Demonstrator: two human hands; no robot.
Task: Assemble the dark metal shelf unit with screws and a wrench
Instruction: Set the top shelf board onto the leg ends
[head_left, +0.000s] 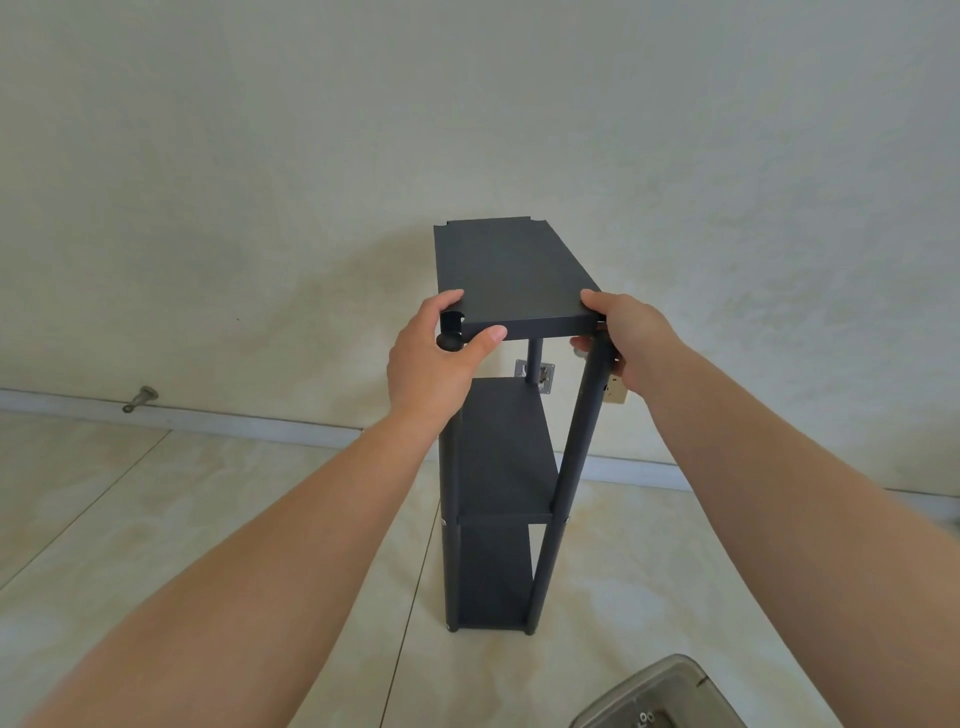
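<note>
The dark metal shelf unit (498, 467) is seen standing upright on the pale tiled floor (156, 519), close to a cream wall (467, 104). 3 panels are observed: a top panel (509, 270), a middle panel (506, 447) and a lower panel (493, 571), carried between round dark posts. The front right post (576, 457) is seen leaning, its upper end further right than its foot.

The left hand (436, 358) is closed around the near left corner of the top panel, thumb along the front edge and fingers laid over the top. A black round cap (450, 340) is visible at that corner, just beside the palm.

The right hand (626, 338) is clasped on the near right corner, where panel and post meet, fingers curled over the top.

A metal door stop (139, 400) is fixed at the skirting on the left. 2 wall plates (540, 374) are partly hidden behind the unit. A grey tray (670, 691) is seen on the floor at the lower right; its contents cannot be made out
</note>
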